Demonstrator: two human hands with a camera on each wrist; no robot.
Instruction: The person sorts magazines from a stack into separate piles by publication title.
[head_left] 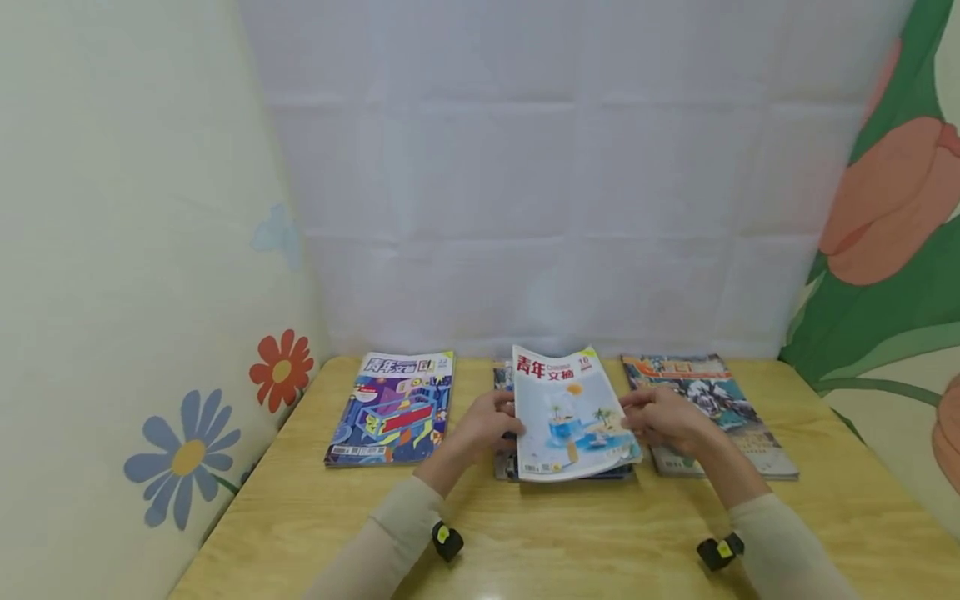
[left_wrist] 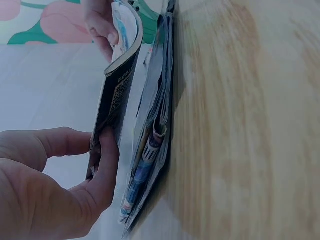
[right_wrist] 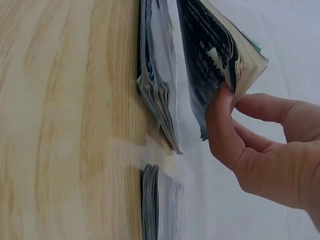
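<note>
A magazine with a pale blue cover and red title (head_left: 566,417) is held up between both hands, its sheets bowed. My left hand (head_left: 489,423) pinches its left edge, thumb on one face and fingers on the other; the left wrist view shows this grip (left_wrist: 75,175). At the opposite edge my right hand (head_left: 666,418) pinches it the same way, seen in the right wrist view (right_wrist: 265,145). Below, apart from the raised magazine, a stack of magazines (left_wrist: 160,100) lies on the table, mostly hidden from the head view. Some of its pages are curled.
On the left of the wooden table (head_left: 562,542) lies a magazine with a purple, colourful cover (head_left: 397,408). To the right lies another with an orange title (head_left: 720,412), partly behind my right hand. A white cloth (head_left: 540,183) hangs along the table's back edge.
</note>
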